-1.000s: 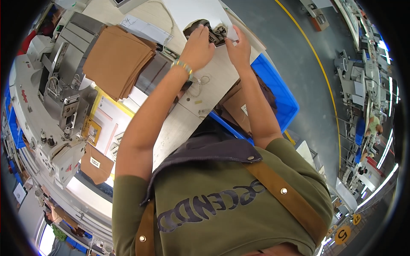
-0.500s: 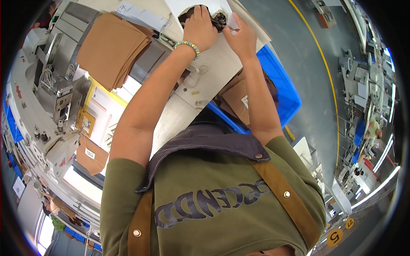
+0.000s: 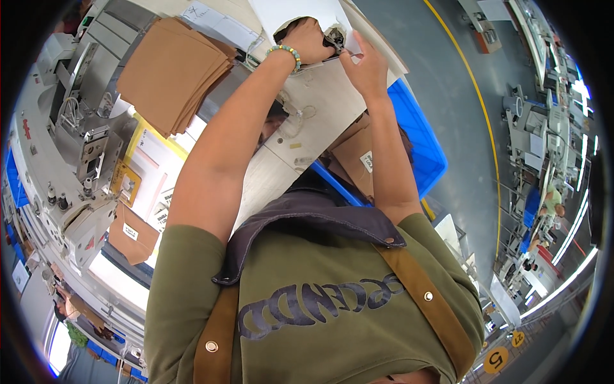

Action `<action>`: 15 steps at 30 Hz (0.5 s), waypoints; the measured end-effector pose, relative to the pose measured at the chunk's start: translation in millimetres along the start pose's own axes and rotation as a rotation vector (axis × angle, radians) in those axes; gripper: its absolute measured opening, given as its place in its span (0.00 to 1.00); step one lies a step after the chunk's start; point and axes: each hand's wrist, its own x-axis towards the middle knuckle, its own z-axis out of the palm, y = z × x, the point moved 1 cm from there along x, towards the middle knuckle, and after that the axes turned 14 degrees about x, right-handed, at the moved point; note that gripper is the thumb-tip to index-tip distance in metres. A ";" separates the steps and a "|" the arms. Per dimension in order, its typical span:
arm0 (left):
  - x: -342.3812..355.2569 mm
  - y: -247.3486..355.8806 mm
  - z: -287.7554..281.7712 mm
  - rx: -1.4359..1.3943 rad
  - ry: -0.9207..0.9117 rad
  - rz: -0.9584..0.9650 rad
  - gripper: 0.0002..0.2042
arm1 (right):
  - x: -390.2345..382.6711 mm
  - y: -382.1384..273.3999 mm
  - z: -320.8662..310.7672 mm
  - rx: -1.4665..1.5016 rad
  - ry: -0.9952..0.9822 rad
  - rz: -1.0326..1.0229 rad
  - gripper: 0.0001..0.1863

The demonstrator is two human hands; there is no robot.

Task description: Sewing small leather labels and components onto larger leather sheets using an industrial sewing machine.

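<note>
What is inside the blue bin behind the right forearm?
Brown flat pieces, one bearing a white label, lie in the blue bin. The right forearm covers part, and whatever lies beneath the top pieces can't be seen.

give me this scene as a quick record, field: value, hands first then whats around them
left hand: reaching into an opening in the white box, fingertips hidden
left wrist: beaded bracelet
right hand: at the box's right side, thumb near dark crumpled material; exact contact unclear
left of hands: stack of flat brown pieces
under right forearm: blue bin holding labelled brown material
far left: pale machine
</note>
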 end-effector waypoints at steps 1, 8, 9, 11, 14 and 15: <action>4.2 -1.0 0.3 -0.012 -0.093 -0.004 0.39 | 0.2 0.3 -0.7 -0.003 -0.003 0.002 0.28; 12.3 -1.2 -3.9 -0.227 -0.188 -0.192 0.36 | 0.8 -5.6 -3.6 0.058 -0.035 0.062 0.28; 13.8 -1.8 -4.6 -0.241 -0.154 -0.187 0.36 | 0.9 -6.7 -3.9 0.092 -0.042 0.050 0.28; 18.1 -5.0 -4.3 -0.415 -0.265 -0.231 0.32 | 1.6 -7.2 -4.4 0.066 -0.044 0.085 0.28; 25.1 -11.3 -5.8 -0.463 -0.284 -0.150 0.31 | 3.3 -5.8 -3.8 0.061 -0.045 0.086 0.28; 25.4 -14.6 -6.6 -0.462 -0.282 -0.152 0.31 | 3.5 -5.1 -3.2 0.075 -0.051 0.085 0.28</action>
